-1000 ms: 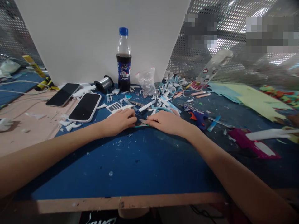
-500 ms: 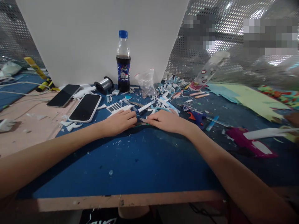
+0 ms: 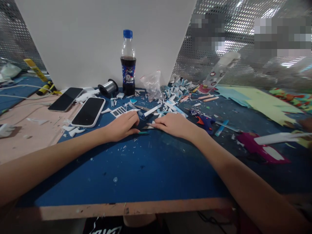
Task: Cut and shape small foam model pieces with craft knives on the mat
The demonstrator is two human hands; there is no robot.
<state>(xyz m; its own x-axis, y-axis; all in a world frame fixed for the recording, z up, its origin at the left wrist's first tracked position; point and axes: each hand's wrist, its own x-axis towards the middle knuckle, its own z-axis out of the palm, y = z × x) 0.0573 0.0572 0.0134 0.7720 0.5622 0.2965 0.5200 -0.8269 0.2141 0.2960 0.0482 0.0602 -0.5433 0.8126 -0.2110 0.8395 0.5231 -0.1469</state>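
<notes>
My left hand point(image 3: 123, 126) rests on the blue mat point(image 3: 136, 165) with its fingers curled round a thin teal stick point(image 3: 143, 133) whose tip pokes out to the right. My right hand point(image 3: 172, 125) lies flat beside it, fingers stretched toward the left, fingertips touching a small pale scrap point(image 3: 148, 127) on the mat. Both hands sit just in front of a litter of white and blue foam offcuts point(image 3: 170, 97).
Two phones point(image 3: 89, 111) lie at the left. A cola bottle point(image 3: 128, 63), a wire spool point(image 3: 108, 87) and a plastic bag point(image 3: 152, 85) stand by the white board. A blue glue gun point(image 3: 207, 122), scissors point(image 3: 142, 108), a pink tool point(image 3: 262, 149) and coloured sheets point(image 3: 263, 104) lie to the right.
The two hands have drawn slightly apart; my left hand has pulled back a little and the teal stick now shows between them.
</notes>
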